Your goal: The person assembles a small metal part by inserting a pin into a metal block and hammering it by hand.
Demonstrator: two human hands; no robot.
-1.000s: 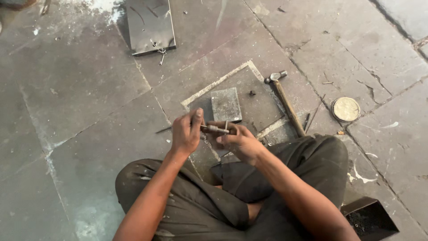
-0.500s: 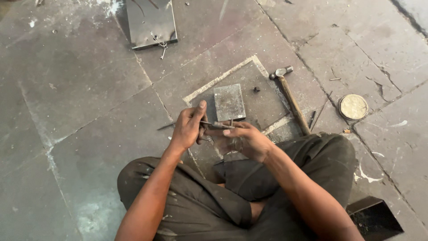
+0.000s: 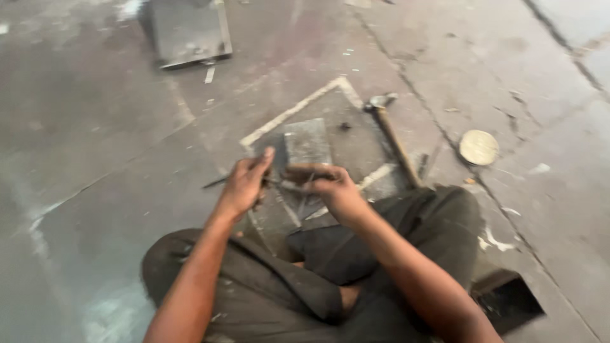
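Over the lap, left hand [image 3: 244,184] is closed on a thin rod [image 3: 219,181]; right hand [image 3: 337,190] grips its other end, fingers curled. Metal block [image 3: 306,143] lies just beyond, hammer [image 3: 393,136] right of it, round lid [image 3: 478,147] further right.

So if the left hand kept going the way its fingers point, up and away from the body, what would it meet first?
Probably the small grey metal plate lying flat on the floor just beyond the left hand. The fingertips already sit near its left edge, though the blur and unclear depth leave it uncertain whether they would pass just beside it.
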